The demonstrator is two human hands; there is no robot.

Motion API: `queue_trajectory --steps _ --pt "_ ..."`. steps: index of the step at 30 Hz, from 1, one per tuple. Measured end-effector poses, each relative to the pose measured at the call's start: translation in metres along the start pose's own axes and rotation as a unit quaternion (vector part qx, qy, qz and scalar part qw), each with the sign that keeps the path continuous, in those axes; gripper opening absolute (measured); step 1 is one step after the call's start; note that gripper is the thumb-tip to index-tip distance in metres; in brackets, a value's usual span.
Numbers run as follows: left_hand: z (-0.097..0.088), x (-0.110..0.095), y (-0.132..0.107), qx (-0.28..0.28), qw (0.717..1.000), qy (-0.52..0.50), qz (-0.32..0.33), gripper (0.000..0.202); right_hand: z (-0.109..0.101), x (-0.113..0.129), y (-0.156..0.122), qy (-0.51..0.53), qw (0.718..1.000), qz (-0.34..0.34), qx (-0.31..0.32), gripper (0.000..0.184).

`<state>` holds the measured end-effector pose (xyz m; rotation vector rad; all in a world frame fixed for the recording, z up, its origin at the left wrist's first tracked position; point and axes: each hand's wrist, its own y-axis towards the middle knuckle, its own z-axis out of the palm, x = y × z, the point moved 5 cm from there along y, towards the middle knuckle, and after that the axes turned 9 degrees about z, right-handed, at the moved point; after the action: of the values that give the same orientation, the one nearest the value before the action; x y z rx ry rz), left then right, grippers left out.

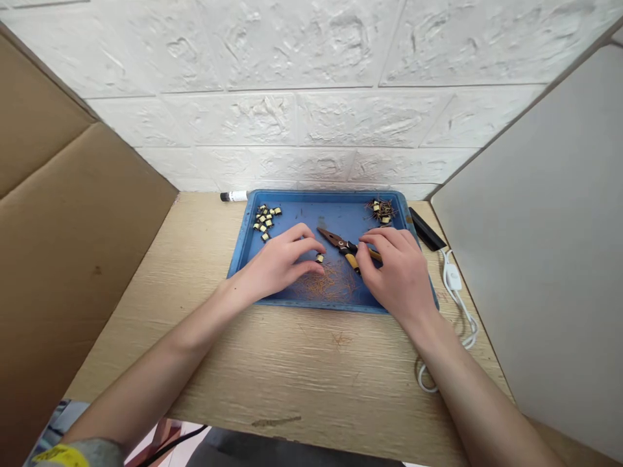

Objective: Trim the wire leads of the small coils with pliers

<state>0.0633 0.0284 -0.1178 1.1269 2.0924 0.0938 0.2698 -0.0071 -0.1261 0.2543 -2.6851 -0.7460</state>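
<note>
My left hand (292, 259) reaches into the blue tray (302, 207). Its thumb and fingertips close around a small black and yellow transformer-like coil part (320, 258). Across from it, my right hand (395, 266) curls around the yellow and black handles of long-nose pliers (343, 244); their dark jaws point to the upper left. Part of the handles is hidden under the fingers. Beneath the left fingertips, a heap of thin copper-coloured wire clippings (324, 283) lies on the tray floor.
Several coil parts (265, 219) sit in the tray's far left corner. More, with long wire leads (382, 211), are bunched at the far right. A white-and-black marker-like tube (233, 196), a black bar (427, 229) and a white cord switch (452, 277) lie outside. Cardboard (82, 246) stands left.
</note>
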Motion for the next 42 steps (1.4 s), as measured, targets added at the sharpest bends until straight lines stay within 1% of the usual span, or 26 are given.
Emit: queue_trajectory --steps 4,6,8,13,16,20,24,31,36,42 --pt "-0.016 0.0 -0.012 -0.07 0.997 -0.029 -0.031 0.014 0.0 -0.001 0.0 -0.005 1.0 -0.002 -0.004 0.029" --pt "-0.019 0.001 -0.016 -0.088 0.994 -0.045 -0.052 0.014 0.0 0.0 0.0 -0.006 1.0 0.0 -0.008 0.027" --pt "-0.019 0.003 -0.018 -0.095 0.991 -0.059 -0.07 0.015 -0.001 0.001 0.001 -0.007 1.0 0.003 -0.013 0.025" --pt "-0.018 0.003 -0.019 -0.104 0.988 -0.069 -0.092 0.015 -0.004 0.006 0.004 -0.007 0.999 0.022 -0.033 0.014" --pt "-0.019 0.003 -0.019 -0.112 0.987 -0.056 -0.098 0.016 -0.004 0.009 0.006 -0.003 0.999 0.037 -0.036 0.015" --pt "-0.02 0.002 -0.019 -0.104 0.989 -0.039 -0.099 0.015 -0.003 0.009 0.006 0.009 0.998 0.046 -0.032 0.016" --pt "-0.017 0.001 -0.018 -0.089 0.991 -0.042 -0.092 0.013 -0.004 0.008 0.007 0.014 0.998 0.052 -0.03 0.017" --pt "-0.018 0.001 -0.018 -0.102 0.991 -0.048 -0.078 0.011 -0.004 0.008 0.007 0.013 0.998 0.06 -0.021 0.019" --pt "-0.017 0.0 -0.018 -0.099 0.992 -0.042 -0.07 0.011 -0.003 0.009 0.007 0.018 0.998 0.065 -0.014 0.019" --pt "-0.017 -0.002 -0.019 -0.096 0.995 -0.018 -0.035 0.012 -0.005 0.011 0.007 0.015 0.998 0.05 -0.023 0.019"
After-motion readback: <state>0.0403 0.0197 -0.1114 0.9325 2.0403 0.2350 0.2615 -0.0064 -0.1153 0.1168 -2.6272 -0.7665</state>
